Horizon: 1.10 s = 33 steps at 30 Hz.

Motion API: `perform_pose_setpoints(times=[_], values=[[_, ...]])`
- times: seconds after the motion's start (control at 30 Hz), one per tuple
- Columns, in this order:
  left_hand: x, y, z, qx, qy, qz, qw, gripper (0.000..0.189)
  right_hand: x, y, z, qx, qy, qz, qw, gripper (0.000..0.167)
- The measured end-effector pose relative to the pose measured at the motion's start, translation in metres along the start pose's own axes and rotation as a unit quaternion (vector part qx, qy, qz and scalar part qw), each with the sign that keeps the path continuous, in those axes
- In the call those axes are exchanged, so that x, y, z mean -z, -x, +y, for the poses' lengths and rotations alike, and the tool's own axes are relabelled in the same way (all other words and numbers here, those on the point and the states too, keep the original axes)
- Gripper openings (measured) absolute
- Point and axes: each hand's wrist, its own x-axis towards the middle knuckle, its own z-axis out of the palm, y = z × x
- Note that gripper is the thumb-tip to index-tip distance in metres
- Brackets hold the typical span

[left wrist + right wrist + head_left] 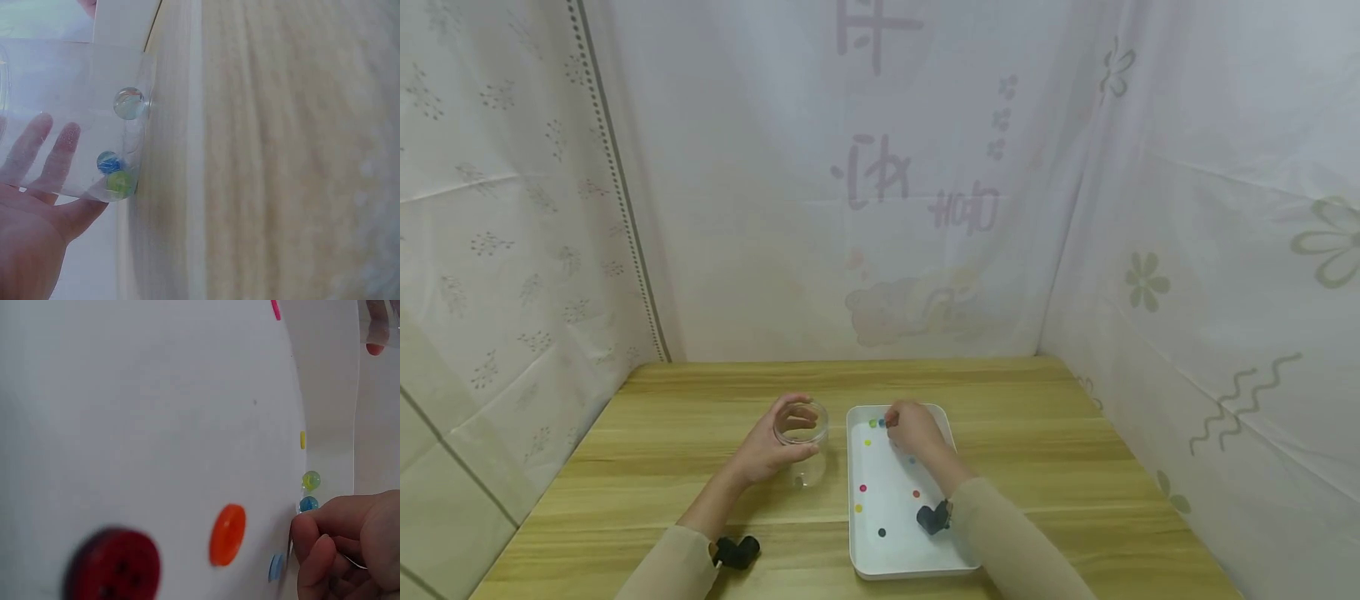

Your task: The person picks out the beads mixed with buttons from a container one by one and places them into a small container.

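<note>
A dark red button (119, 564) shares the tray (889, 504) with the curled right hand (917, 429), its hold unclear, while the left hand (767, 450) grips the jar (812, 465), presumably steadying it.

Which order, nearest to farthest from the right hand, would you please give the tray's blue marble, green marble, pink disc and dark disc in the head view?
From the right hand:
1. Blue marble: at the hand's left.
2. Green marble: left of the blue one.
3. Pink disc: by the tray's left side.
4. Dark disc: toward the near end.
</note>
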Motion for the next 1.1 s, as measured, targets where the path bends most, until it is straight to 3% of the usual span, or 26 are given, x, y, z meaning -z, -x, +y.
perform_pose_setpoints(times=[0.3, 0.57, 0.77, 1.1], values=[[0.000, 0.000, 0.000, 0.002, -0.001, 0.002, 1.0000, 0.074, -0.003, 0.000, 0.004, -0.013, -0.030, -0.002, 0.9995, 0.012], [-0.001, 0.000, 0.000, 0.000, 0.002, 0.002, 1.0000, 0.074, -0.005, -0.001, 0.007, -0.028, -0.095, -0.030, 0.9947, 0.016], [0.000, 0.000, 0.000, 0.002, -0.001, 0.001, 1.0000, 0.074, -0.007, -0.003, 0.012, -0.012, -0.112, -0.041, 0.9928, 0.017], [0.000, -0.001, -0.001, 0.005, 0.008, -0.002, 1.0000, 0.075, -0.004, -0.004, 0.008, -0.021, -0.136, -0.048, 0.9894, 0.018]])
